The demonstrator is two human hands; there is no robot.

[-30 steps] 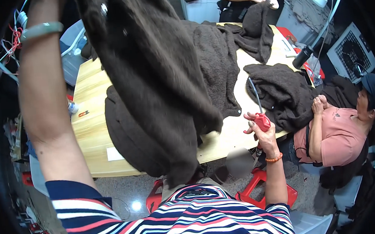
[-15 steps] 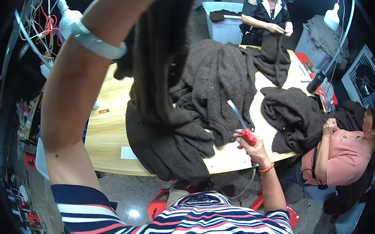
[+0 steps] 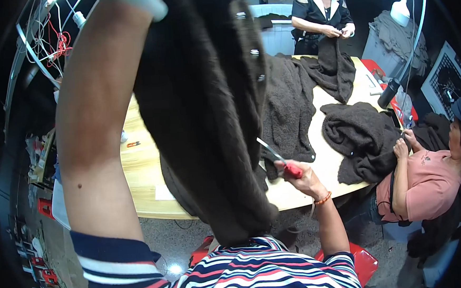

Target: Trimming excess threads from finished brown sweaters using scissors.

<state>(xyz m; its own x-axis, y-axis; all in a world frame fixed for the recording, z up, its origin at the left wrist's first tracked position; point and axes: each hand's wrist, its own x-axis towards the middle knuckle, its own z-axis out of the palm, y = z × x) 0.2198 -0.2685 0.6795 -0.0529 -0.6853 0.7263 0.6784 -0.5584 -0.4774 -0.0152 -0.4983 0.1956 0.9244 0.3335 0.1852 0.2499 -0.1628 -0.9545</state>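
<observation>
A dark brown fuzzy knit garment [image 3: 202, 119] with shiny buttons down one edge hangs in front of me, its lower end near my striped shirt. My left arm is raised beside it, and the hand lies beyond the top edge. My right hand [image 3: 309, 182] is closed round a red-handled tool [image 3: 293, 169] with a thin, straight pale metal tube. The tube's tip points up and left, close to the garment's right edge; whether they touch I cannot tell.
More brown garments lie on the wooden table [image 3: 142, 176], including a heap [image 3: 356, 136] at right. A person in pink [image 3: 428, 184] handles fabric there; another in black [image 3: 325, 11] works at the far side. A lamp bulb [image 3: 400, 11] hangs at upper right.
The hanging garment has come nearer and lower, now covering much of the table's middle. My left arm has risen further. My right hand with the red-handled tool has shifted slightly left.
</observation>
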